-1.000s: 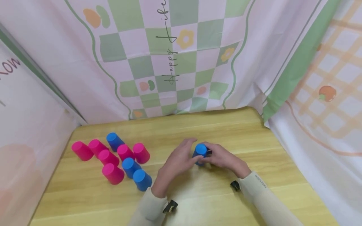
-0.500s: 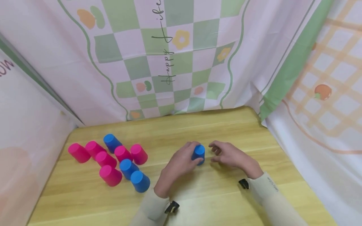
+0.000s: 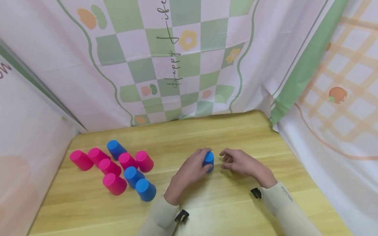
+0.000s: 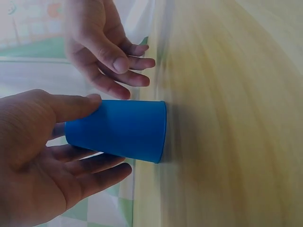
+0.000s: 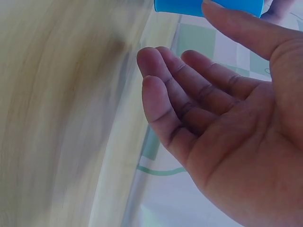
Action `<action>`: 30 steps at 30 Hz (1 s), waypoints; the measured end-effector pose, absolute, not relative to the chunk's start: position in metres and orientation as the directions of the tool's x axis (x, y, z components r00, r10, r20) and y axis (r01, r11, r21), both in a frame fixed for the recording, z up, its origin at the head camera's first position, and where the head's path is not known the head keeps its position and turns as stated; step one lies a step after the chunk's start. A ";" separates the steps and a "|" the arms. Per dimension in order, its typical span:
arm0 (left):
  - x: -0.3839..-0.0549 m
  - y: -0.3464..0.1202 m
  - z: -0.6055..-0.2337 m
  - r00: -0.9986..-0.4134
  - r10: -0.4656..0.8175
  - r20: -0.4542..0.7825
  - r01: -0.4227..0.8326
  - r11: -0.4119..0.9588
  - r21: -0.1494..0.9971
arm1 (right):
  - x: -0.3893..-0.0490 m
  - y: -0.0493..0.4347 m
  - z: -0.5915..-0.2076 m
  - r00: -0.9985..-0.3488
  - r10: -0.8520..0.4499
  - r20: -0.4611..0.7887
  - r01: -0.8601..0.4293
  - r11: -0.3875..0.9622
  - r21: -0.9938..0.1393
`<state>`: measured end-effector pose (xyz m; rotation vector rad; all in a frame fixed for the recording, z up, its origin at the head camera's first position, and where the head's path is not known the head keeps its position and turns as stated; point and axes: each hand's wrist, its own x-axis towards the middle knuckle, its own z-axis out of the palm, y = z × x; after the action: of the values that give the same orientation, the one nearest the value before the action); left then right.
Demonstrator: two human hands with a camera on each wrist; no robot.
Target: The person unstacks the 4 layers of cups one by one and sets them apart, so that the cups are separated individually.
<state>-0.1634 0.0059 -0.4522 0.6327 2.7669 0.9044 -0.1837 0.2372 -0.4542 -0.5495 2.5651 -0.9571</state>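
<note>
An upside-down blue plastic cup [image 3: 208, 162] stands near the middle of the table, its wide rim right at the wood. My left hand [image 3: 191, 167] grips it from the left. In the left wrist view, the thumb lies along one side of the cup [image 4: 123, 130] and the fingers are around the other. My right hand [image 3: 242, 164] is just right of the cup, with a gap between them. Its fingers [image 5: 165, 90] are loosely bent and hold nothing. The right wrist view catches part of the blue cup [image 5: 208, 7] at its top edge.
Left on the wooden table [image 3: 236, 209] stands a group of upside-down cups, several pink [image 3: 114, 184] and three blue [image 3: 146, 190]. A printed curtain [image 3: 183, 65] hangs behind the table's back edge, with further cloth [image 3: 339, 131] at the right side.
My right hand has let go of the blue cup and moved off to the right, its fingers loosening. My left hand has closed in on the cup and now holds it.
</note>
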 end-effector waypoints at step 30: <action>-0.147 -0.069 -0.415 -0.939 0.320 -0.126 0.175 0.760 0.625 | -0.186 0.221 -0.456 -0.843 -0.506 -0.185 -0.266 0.690 -0.674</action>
<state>-0.1468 -0.0693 -0.4153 0.3902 2.7320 0.9374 -0.1859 0.2213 -0.4560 -0.6042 2.5441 -0.9340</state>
